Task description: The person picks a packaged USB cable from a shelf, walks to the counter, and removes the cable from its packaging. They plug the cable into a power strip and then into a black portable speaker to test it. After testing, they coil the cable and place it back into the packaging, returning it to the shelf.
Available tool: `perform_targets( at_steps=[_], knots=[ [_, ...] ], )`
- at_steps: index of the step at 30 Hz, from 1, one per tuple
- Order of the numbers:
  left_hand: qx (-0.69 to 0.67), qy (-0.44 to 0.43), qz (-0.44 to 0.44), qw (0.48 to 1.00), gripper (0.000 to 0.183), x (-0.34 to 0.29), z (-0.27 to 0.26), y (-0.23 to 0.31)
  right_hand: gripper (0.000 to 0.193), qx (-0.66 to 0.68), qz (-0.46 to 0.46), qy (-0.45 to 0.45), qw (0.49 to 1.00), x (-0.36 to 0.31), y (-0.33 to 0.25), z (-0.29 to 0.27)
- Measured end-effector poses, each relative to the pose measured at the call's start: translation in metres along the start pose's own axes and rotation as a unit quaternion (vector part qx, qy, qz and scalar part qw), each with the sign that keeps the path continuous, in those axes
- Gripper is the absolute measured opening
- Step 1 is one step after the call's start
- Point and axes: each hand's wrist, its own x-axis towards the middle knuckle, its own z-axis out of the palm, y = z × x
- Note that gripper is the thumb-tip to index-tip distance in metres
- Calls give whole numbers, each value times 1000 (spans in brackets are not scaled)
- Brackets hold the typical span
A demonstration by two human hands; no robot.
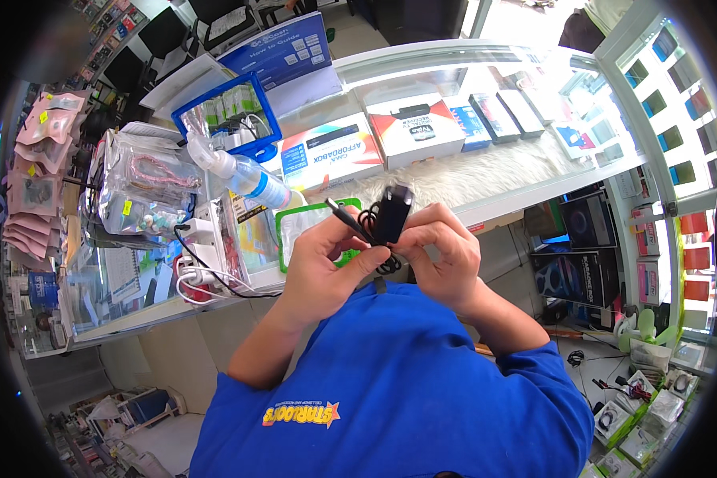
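Note:
Close in front of my chest, both hands hold a small black box-shaped device [394,213] with a black cable [366,225] bundled beside it. My left hand [324,259] closes on the bundled cable, its thumb pressed near the lower end of the box. A straight plug [336,208] on the cable sticks up past the left fingers. At the box's lower right edge, my right hand [440,253] pinches with thumb and forefinger. Loops of cable hang below the fingertips. Behind my left hand lies a green-framed tray [281,239] on the counter.
The glass counter [486,209] bears a clear spray bottle [251,182], boxed receivers [417,130], a blue-framed container [272,119] and a white fluffy mat [454,182]. At the left, a white power strip [207,239] trails cords. Boxed speakers [575,275] stand at the right.

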Motion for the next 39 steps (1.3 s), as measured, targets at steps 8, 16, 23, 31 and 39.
perform_targets(
  at_steps=[8, 16, 23, 31, 39],
  knots=[
    [419, -70, 304, 853, 39, 4, -18, -1, 6, 159, 317, -177, 918, 3, 11, -13],
    [-162, -54, -103, 980, 35, -16, -25, -16, 40, -46, -193, -101, 975, 30, 13, -11],
    [-247, -60, -117, 960, 19, -25, -18, -19, 30, -75, -122, -77, 987, 21, 10, 6],
    [369, 8, 243, 897, 35, -30, -20, -37, 8, 490, 492, -180, 697, -11, 14, 5],
    [350, 121, 154, 916, 36, -31, 18, -57, 33, 139, 290, -76, 944, -28, -17, 32]
  ],
)
